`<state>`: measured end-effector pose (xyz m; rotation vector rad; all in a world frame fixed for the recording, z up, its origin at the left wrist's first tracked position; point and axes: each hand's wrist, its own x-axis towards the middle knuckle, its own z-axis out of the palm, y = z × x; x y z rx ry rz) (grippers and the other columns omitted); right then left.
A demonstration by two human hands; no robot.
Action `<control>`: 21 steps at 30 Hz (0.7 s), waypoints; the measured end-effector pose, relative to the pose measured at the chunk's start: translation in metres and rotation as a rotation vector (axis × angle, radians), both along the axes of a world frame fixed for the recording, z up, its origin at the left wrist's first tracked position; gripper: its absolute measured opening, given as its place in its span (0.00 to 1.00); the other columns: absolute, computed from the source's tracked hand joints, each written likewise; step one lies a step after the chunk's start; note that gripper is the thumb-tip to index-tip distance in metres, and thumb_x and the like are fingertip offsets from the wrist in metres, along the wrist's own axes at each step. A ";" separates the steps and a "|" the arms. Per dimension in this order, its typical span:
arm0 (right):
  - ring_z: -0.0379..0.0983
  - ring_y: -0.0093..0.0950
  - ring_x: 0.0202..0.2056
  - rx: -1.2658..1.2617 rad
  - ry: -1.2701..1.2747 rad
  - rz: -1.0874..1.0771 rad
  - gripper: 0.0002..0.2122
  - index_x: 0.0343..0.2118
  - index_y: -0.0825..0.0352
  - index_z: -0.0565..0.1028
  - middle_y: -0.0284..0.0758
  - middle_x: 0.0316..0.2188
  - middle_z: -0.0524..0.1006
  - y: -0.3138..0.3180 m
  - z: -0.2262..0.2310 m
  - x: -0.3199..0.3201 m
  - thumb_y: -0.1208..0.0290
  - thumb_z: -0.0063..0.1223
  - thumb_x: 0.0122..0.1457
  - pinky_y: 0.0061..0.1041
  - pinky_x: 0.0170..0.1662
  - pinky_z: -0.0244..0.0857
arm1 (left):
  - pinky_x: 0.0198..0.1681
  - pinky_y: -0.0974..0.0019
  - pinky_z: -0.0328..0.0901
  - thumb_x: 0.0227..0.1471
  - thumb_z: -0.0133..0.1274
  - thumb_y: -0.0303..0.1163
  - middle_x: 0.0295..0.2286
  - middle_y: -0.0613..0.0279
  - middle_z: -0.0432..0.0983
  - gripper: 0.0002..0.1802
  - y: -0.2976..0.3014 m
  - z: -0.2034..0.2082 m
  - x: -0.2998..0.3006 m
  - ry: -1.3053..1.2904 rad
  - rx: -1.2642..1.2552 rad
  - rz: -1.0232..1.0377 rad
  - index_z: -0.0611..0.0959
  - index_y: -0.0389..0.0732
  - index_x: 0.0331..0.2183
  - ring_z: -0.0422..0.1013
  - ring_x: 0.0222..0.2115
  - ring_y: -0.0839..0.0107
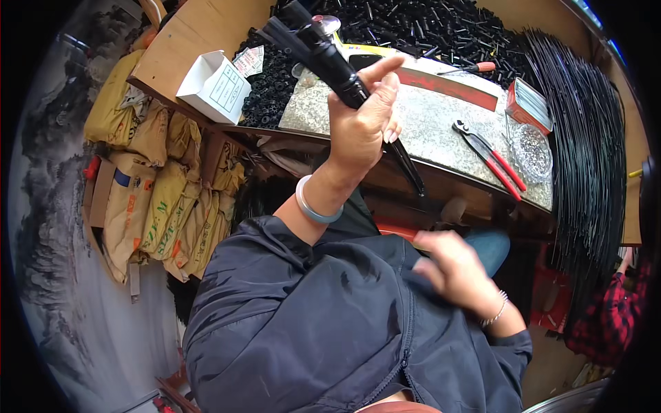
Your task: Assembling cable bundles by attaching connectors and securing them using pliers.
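Left hand [363, 124] grasping black rods [337, 72]

I have them slanting in that grip above the bench [430, 134] edge. My right hand [454, 267], blurred, is released before the jacket [310, 323], thumb and fingers parted. On the bench I see red-handled pincers [491, 161], a clear bowl [531, 150], a screwdriver [485, 67] and a small box [529, 108].

Bright ctr, blk fisheye rim, R grip [454, 270] blurred
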<state>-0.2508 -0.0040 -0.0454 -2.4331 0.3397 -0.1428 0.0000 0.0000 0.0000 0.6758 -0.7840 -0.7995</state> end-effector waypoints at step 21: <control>0.72 0.27 0.28 0.793 -0.802 -0.418 0.06 0.31 0.70 0.70 0.40 0.23 0.74 -0.009 -0.096 0.023 0.72 0.48 0.59 0.28 0.36 0.68 | 0.33 0.63 0.66 0.43 0.57 0.31 0.31 0.55 0.72 0.15 0.054 -0.097 0.142 -1.250 0.615 1.055 0.79 0.39 0.36 0.70 0.28 0.61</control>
